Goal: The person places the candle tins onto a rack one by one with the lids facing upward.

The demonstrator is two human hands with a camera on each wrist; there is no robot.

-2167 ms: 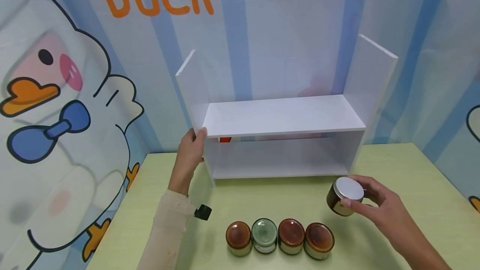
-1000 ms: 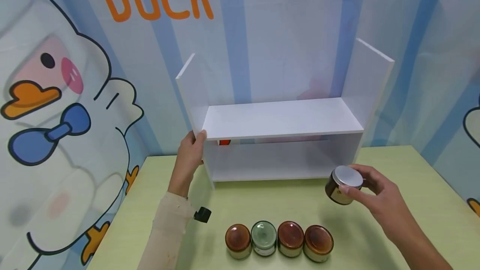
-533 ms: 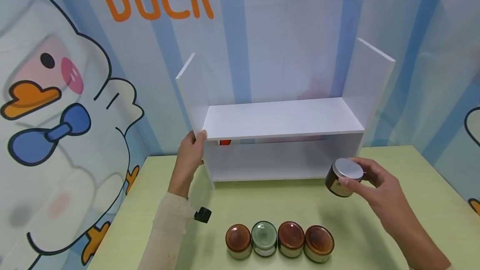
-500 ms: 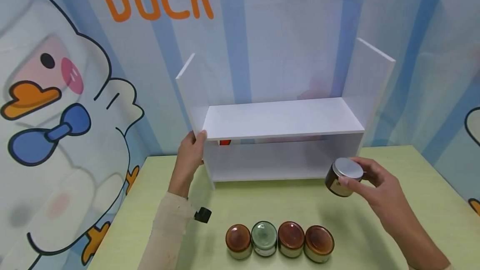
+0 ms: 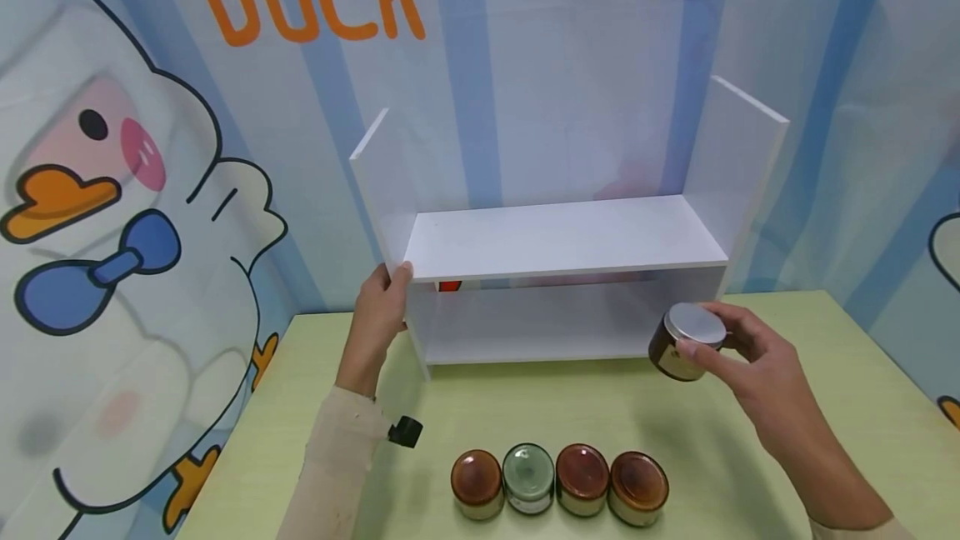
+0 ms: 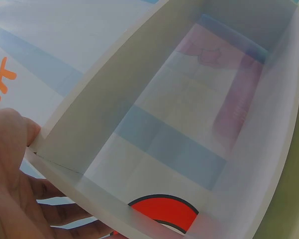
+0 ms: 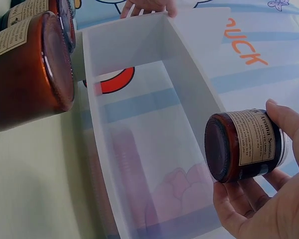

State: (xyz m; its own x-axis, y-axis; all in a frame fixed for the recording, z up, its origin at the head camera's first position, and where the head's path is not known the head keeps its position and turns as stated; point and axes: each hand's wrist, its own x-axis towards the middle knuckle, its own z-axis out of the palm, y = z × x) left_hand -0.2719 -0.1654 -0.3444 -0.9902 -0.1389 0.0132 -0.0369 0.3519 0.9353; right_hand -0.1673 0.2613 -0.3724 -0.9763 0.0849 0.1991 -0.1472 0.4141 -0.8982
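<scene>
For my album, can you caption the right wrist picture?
Fingers hold a labelled brown jar in front of a white shelf.

This looks like a staged corner of some room. Duck-printed cloth [image 5: 570,65] hangs behind and beside a green table [image 5: 862,390].

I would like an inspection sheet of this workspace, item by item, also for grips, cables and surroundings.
Surface: pale green flat table, bare areas visible.
Things: white rectangular panel shelf, standing, no jars seen inside; three brown-topped round glass jars and one green-topped glass jar in a row before it.
Clutter: nothing seen.
Grips: left hand holds the shelf's side; right hand holds a silver-lidded dark brown glass jar above the table.
Cables: nothing seen.
Surroundings: blue-and-white striped backdrop, cartoon duck.
</scene>
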